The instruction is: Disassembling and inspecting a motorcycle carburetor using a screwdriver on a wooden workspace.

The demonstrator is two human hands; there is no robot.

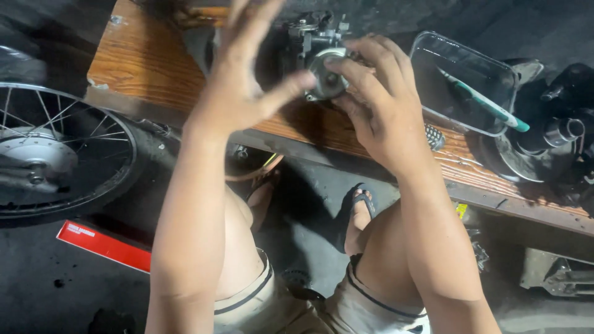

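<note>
Carburettor (318, 59) at top centre, on worn wooden surface (145, 62); right hand (377, 102) pinching its round cap, left hand (241, 80) spread beside. Clear tray (433, 96) right; spoked wheel (59, 151) on dark floor (37, 278), left.

Grey metal carburetor (318, 59) on wooden board

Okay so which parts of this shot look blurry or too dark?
Head view: the left hand is motion-blurred at its raised fingers; the right hand on the carburetor is sharper; the floor and upper corners sink into shadow.
</note>
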